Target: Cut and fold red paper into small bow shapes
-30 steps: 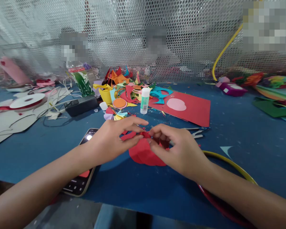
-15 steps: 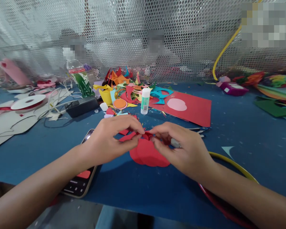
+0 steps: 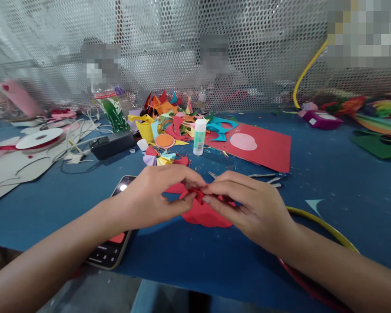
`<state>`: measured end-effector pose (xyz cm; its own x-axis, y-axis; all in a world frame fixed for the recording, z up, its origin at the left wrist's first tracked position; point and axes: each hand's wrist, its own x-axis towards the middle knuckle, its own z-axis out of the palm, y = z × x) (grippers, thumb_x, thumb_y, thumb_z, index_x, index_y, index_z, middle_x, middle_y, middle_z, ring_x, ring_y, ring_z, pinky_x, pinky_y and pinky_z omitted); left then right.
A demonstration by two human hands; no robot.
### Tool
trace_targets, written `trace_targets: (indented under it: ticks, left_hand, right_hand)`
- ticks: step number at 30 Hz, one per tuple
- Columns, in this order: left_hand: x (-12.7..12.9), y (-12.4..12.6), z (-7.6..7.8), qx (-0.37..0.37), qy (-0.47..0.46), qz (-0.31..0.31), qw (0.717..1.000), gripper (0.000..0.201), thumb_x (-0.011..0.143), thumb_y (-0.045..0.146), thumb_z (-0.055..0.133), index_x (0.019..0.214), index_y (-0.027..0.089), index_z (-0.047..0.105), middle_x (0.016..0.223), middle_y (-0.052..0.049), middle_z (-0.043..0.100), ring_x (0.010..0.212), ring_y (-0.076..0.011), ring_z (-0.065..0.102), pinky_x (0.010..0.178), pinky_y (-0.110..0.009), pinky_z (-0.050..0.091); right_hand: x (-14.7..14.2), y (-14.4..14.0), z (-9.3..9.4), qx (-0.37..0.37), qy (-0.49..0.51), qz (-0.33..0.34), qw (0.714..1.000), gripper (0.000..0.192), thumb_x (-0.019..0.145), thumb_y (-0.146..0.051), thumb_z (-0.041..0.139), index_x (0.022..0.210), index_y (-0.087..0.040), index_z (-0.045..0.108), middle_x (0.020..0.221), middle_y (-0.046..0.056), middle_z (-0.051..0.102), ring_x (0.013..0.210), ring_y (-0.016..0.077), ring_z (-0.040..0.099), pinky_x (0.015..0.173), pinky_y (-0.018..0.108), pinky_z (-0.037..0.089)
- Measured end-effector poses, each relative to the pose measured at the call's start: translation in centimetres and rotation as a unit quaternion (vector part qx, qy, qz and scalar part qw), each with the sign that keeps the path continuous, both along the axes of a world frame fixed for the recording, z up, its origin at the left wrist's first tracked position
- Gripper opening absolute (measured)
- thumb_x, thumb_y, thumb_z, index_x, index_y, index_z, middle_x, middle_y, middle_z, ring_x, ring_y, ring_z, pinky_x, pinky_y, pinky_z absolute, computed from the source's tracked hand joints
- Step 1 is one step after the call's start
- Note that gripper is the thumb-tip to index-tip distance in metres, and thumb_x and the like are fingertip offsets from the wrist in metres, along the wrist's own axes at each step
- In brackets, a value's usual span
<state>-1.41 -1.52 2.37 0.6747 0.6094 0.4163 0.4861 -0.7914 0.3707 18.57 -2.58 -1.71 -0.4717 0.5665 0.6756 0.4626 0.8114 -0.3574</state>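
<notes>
A red paper shape (image 3: 208,215) with a rounded, scalloped edge lies on the blue table in front of me. At its upper middle, a small folded bit of red paper (image 3: 198,195) is pinched between the fingertips of both hands. My left hand (image 3: 163,191) comes in from the left, thumb and forefinger closed on the fold. From the right, my right hand (image 3: 247,202) grips the same fold with its thumb and fingers. The fingers partly hide the fold. Another flat red piece (image 3: 176,188) shows behind my left fingers.
A glue stick (image 3: 200,137) stands upright beyond my hands, near red sheets (image 3: 270,150) and colourful paper scraps (image 3: 163,117). Scissors (image 3: 269,177) lie behind my right hand. A phone (image 3: 112,243) is under my left forearm. A bottle (image 3: 112,108) and ribbon spool (image 3: 41,138) are further left.
Both hands have lowered slightly and drawn closer together over the fold, pressing it nearer the red shape. The pleated coloured paper behind my left hand now shows more.
</notes>
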Motion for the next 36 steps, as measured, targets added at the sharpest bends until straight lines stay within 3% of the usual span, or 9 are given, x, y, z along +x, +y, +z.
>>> trace_targets:
  ticks: [5,11,16,20,26,30,36]
  left_hand:
    - [0.0,0.0,0.0,-0.009,0.009,-0.01,1.0,0.025,0.073,0.009,0.059,0.096,0.02,0.06,0.089,0.002,0.069,0.079,-0.009,0.065,0.071,-0.016,0.05]
    - [-0.5,0.1,0.0,-0.091,-0.063,-0.014,0.994,0.033,0.073,0.011,0.062,0.105,0.02,0.057,0.091,0.0,0.07,0.082,-0.0108,0.066,0.076,-0.019,0.052]
    - [-0.6,0.1,0.0,-0.088,-0.087,0.019,0.992,0.034,0.077,0.016,0.062,0.11,0.022,0.055,0.09,0.001,0.072,0.081,-0.0107,0.067,0.076,-0.02,0.052]
    - [-0.4,0.1,-0.1,-0.039,-0.099,-0.001,0.994,0.03,0.075,0.014,0.064,0.105,0.02,0.059,0.086,0.001,0.073,0.078,-0.0103,0.067,0.073,-0.018,0.053]
    - [-0.6,0.6,-0.1,0.06,-0.089,-0.082,0.991,0.012,0.076,0.01,0.064,0.085,0.017,0.062,0.079,0.0,0.071,0.071,-0.0079,0.067,0.067,-0.013,0.053]
    - [-1.0,0.7,0.3,0.136,-0.038,-0.138,0.98,0.02,0.081,0.006,0.054,0.094,0.017,0.064,0.091,-0.003,0.071,0.082,-0.0097,0.067,0.076,-0.016,0.055]
    - [-0.9,0.7,0.6,0.194,0.006,-0.132,0.972,0.018,0.083,0.008,0.052,0.096,0.014,0.065,0.093,-0.005,0.072,0.085,-0.0091,0.067,0.078,-0.014,0.054]
  right_hand:
    - [-0.1,-0.4,0.2,-0.018,-0.005,0.009,1.0,0.008,0.084,-0.016,0.054,0.086,-0.018,0.061,0.08,0.002,0.064,0.069,0.0106,0.06,0.061,0.02,0.047]
    - [0.0,-0.3,0.5,-0.078,0.07,0.011,0.994,0.009,0.082,-0.012,0.054,0.082,-0.019,0.06,0.075,-0.001,0.059,0.063,0.0079,0.055,0.057,0.019,0.044]
    - [0.0,-0.1,0.5,-0.092,0.101,0.019,0.99,0.011,0.083,-0.012,0.054,0.085,-0.021,0.061,0.075,-0.001,0.056,0.063,0.0077,0.053,0.055,0.02,0.043]
    - [-0.1,-0.2,0.4,-0.093,0.103,0.026,0.99,0.01,0.082,-0.012,0.056,0.082,-0.02,0.062,0.075,-0.001,0.057,0.064,0.0086,0.054,0.056,0.021,0.043]
    - [0.0,-0.2,0.5,-0.101,0.098,0.051,0.989,0.011,0.081,-0.012,0.058,0.085,-0.02,0.064,0.078,0.0,0.06,0.068,0.0094,0.057,0.059,0.021,0.046]
    - [-0.1,-0.2,0.6,-0.119,0.103,0.067,0.985,0.012,0.08,-0.01,0.057,0.082,-0.02,0.064,0.077,0.0,0.06,0.068,0.0094,0.058,0.061,0.021,0.047]
    - [-0.2,0.0,0.3,-0.135,0.132,0.066,0.98,0.01,0.081,-0.012,0.058,0.081,-0.02,0.063,0.075,-0.001,0.058,0.066,0.0089,0.056,0.059,0.022,0.046]
